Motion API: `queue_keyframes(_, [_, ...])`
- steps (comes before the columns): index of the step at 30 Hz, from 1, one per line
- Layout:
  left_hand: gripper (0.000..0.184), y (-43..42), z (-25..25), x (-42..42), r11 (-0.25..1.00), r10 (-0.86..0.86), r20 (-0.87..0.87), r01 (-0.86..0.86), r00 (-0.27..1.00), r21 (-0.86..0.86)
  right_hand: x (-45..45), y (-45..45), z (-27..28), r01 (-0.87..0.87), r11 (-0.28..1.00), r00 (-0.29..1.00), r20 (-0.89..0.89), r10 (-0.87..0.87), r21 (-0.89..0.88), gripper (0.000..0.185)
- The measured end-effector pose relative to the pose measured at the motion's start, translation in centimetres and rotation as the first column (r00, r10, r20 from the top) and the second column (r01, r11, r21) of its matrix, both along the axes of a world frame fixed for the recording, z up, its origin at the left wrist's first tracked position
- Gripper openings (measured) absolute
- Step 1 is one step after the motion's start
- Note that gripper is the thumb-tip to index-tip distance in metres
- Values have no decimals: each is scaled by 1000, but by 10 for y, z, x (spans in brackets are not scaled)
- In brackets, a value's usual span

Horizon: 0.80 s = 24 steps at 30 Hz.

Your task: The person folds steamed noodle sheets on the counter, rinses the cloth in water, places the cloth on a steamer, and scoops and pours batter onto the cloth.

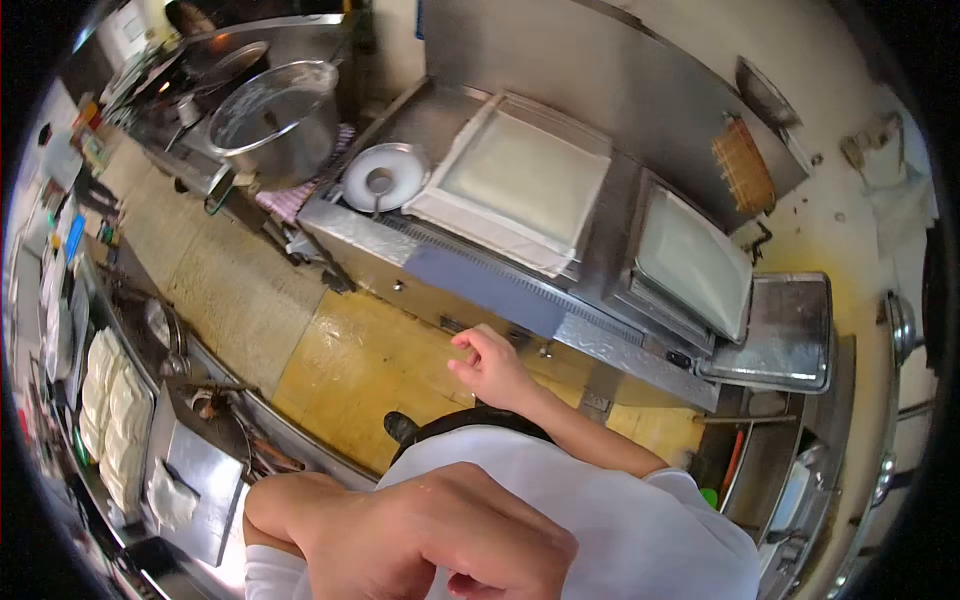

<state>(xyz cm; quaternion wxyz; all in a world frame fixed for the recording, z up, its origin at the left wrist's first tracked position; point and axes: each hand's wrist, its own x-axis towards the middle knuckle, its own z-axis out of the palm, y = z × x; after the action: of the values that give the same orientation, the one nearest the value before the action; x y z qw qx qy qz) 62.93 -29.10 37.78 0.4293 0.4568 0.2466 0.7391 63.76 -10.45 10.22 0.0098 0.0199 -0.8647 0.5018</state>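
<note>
Close to the camera at the bottom, my left hand (450, 530) is raised before my chest with curled fingers, partly cut off by the frame edge. Nothing shows in it. My right hand (490, 365) hangs ahead of my waist in a loose fist, apart from the steel counter and with no object visible in it. Beyond it on the counter lies a square tray lined with white cloth (520, 165), bearing a smooth pale sheet. To its left, a ladle (380, 182) rests in a round white-looking dish (408, 168).
A second tray with a pale sheet (695, 250) and a bare metal tray (785, 330) sit rightward. At left stand a large steel pot (275, 115), a table with folded white pieces (115, 410) and a metal sheet (205, 490). Another person (65, 160) stands far left.
</note>
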Motion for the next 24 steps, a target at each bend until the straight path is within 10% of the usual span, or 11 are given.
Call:
queue_keyframes(15, [33,199,-20,-8,965,-261,23,261,965,-13,28,191,-7,300,953,954,20,-299,-46,33])
queue_keyframes(24, [16,256,-125,-70,789,24,-1,-19,1000,-614,-7,321,-42,653,715,757,-178,-629,248,36])
